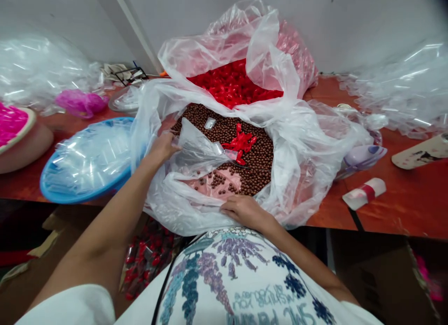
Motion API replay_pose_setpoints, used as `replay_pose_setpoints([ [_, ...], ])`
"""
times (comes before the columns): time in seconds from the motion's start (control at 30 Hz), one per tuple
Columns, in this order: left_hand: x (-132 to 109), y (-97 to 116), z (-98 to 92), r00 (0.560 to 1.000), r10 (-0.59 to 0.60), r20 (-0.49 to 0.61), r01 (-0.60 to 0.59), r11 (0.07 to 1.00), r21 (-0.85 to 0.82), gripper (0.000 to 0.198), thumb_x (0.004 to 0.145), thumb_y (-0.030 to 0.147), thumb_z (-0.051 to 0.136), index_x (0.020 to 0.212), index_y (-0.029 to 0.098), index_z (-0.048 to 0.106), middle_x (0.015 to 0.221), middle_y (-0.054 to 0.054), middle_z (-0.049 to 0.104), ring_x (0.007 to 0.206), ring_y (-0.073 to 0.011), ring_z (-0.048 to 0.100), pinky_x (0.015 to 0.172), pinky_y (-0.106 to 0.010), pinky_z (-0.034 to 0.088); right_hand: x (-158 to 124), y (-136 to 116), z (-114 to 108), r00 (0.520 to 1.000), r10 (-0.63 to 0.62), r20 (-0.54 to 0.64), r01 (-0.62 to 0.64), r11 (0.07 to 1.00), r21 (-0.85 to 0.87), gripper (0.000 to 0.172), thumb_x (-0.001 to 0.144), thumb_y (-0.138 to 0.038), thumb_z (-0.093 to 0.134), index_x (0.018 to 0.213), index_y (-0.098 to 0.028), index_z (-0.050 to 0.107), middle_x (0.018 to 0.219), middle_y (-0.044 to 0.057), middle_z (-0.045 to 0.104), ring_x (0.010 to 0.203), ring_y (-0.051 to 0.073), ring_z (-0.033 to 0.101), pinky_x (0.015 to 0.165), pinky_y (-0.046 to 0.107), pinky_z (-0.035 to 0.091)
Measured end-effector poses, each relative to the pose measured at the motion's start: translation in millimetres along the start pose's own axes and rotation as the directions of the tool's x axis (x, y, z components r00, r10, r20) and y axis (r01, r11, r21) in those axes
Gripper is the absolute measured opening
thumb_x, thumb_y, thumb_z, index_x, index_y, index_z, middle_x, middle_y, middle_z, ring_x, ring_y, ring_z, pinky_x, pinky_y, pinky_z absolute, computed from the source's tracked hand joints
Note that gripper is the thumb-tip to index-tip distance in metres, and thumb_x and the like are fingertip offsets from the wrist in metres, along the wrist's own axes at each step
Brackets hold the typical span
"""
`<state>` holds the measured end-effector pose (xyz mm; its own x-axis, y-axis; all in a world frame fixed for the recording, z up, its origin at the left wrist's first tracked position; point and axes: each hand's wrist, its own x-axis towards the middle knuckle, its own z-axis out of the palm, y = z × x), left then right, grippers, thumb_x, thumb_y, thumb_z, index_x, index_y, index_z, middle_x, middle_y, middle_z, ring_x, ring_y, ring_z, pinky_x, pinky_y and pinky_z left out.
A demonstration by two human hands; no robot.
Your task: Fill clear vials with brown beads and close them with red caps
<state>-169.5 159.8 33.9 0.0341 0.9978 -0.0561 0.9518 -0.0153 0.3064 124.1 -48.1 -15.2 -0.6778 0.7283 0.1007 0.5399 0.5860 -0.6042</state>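
A large translucent plastic bag (297, 129) lies spread wide on the table, with small brown balls (259, 152) inside. My left hand (164, 148) is closed on the bag's left edge. At the near edge, my right hand (243, 209) rests with curled fingers gripping the plastic. Among the balls lies a clear cone-shaped plastic piece (198, 148), its narrow end pointing right. Several small red plastic pieces (240, 141) sit in a heap beside that end. Further up is a little clear item (210, 123). Some balls are scattered over a pinkish bare patch near my right hand.
Behind stands another bag full of red pieces (231, 82). To the left are a blue basin (49, 180) of clear plastic pieces and a bowl (35, 138) of pink ones. On the right lie a white packet with a red band (366, 193) and a pale cylinder (420, 152).
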Motion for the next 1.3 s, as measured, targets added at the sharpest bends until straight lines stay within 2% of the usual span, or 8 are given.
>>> replay_pose_setpoints([
  [0.07, -17, 17, 2.7, 0.995, 0.091, -0.031, -0.093, 0.994, -0.065, 0.028, 0.07, 0.035, 0.066, 0.087, 0.014, 0.061, 0.089, -0.008, 0.062, 0.085, -0.0222, 0.056, 0.075, -0.028, 0.041, -1, 0, 2, 1.0, 0.006, 0.003, -0.006, 1.0, -0.002, 0.023, 0.094, -0.03, 0.049, 0.1, -0.022, 0.069, 0.091, 0.004, 0.069, 0.087, 0.015, 0.062, 0.076, 0.023, 0.044],
  [0.17, -46, 49, 17.9, 0.956, 0.246, 0.161, -0.198, 0.943, -0.267, 0.032, 0.073, 0.044, 0.061, 0.085, 0.015, 0.064, 0.075, -0.004, 0.063, 0.071, -0.0182, 0.055, 0.065, -0.027, 0.04, -1, 2, 3, 1.0, -0.005, 0.004, 0.005, 1.0, -0.011, 0.023, 0.094, -0.031, 0.049, 0.1, -0.022, 0.069, 0.091, 0.004, 0.069, 0.088, 0.015, 0.062, 0.077, 0.023, 0.044],
  [0.33, -72, 89, 54.6, 0.857, 0.239, 0.456, -0.012, 0.895, -0.446, 0.022, 0.065, 0.036, 0.067, 0.072, 0.016, 0.065, 0.06, -0.001, 0.061, 0.053, -0.0154, 0.053, 0.054, -0.025, 0.037, -1, 3, 4, 1.0, -0.021, -0.009, 0.02, 0.999, -0.042, 0.024, 0.094, -0.032, 0.048, 0.1, -0.023, 0.069, 0.091, 0.003, 0.069, 0.087, 0.015, 0.063, 0.077, 0.023, 0.044],
  [0.43, -67, 101, 67.7, 0.826, 0.174, 0.536, 0.09, 0.898, -0.43, 0.015, 0.061, 0.026, 0.068, 0.072, 0.016, 0.065, 0.054, 0.0, 0.058, 0.048, -0.0152, 0.051, 0.051, -0.025, 0.037, -2, 4, 5, 1.0, -0.013, -0.011, 0.013, 0.999, -0.036, 0.024, 0.094, -0.032, 0.047, 0.101, -0.023, 0.069, 0.091, 0.003, 0.069, 0.087, 0.014, 0.062, 0.077, 0.023, 0.044],
  [0.53, -57, 112, 75.7, 0.786, 0.135, 0.603, 0.156, 0.901, -0.406, 0.021, 0.061, 0.021, 0.065, 0.081, 0.016, 0.067, 0.055, 0.0, 0.059, 0.046, -0.0155, 0.052, 0.048, -0.025, 0.037, -3, 5, 5, 1.0, -0.015, -0.011, 0.015, 1.0, -0.025, 0.024, 0.094, -0.032, 0.047, 0.103, -0.024, 0.068, 0.092, 0.002, 0.069, 0.088, 0.014, 0.062, 0.078, 0.023, 0.044],
  [0.8, -51, 147, 109.7, 0.782, 0.316, 0.537, -0.036, 0.884, -0.467, 0.022, 0.061, 0.022, 0.067, 0.082, 0.016, 0.073, 0.073, -0.002, 0.069, 0.062, -0.0156, 0.059, 0.058, -0.023, 0.042, -4, 11, 4, 0.999, -0.036, -0.041, 0.034, 0.999, -0.035, 0.025, 0.095, -0.032, 0.046, 0.101, -0.022, 0.068, 0.089, 0.002, 0.068, 0.086, 0.014, 0.061, 0.078, 0.023, 0.043],
  [1.03, -61, 166, 132.5, 0.78, 0.357, 0.514, -0.007, 0.827, -0.563, 0.025, 0.065, 0.026, 0.067, 0.088, 0.015, 0.071, 0.072, -0.001, 0.068, 0.062, -0.0142, 0.058, 0.059, -0.024, 0.044, -8, 14, 3, 0.997, -0.032, -0.068, 0.03, 0.999, -0.026, 0.028, 0.096, -0.034, 0.043, 0.104, -0.021, 0.067, 0.09, 0.003, 0.067, 0.085, 0.014, 0.059, 0.079, 0.024, 0.042],
  [1.3, -79, 160, 122.2, 0.807, 0.383, 0.45, 0.157, 0.596, -0.788, 0.03, 0.062, 0.03, 0.073, 0.087, 0.013, 0.069, 0.074, -0.002, 0.066, 0.064, -0.0135, 0.056, 0.061, -0.025, 0.045, -21, 19, -5, 0.989, 0.016, -0.145, -0.011, 0.999, 0.035, 0.027, 0.096, -0.03, 0.043, 0.106, -0.021, 0.066, 0.092, 0.005, 0.067, 0.084, 0.016, 0.055, 0.079, 0.027, 0.043],
])
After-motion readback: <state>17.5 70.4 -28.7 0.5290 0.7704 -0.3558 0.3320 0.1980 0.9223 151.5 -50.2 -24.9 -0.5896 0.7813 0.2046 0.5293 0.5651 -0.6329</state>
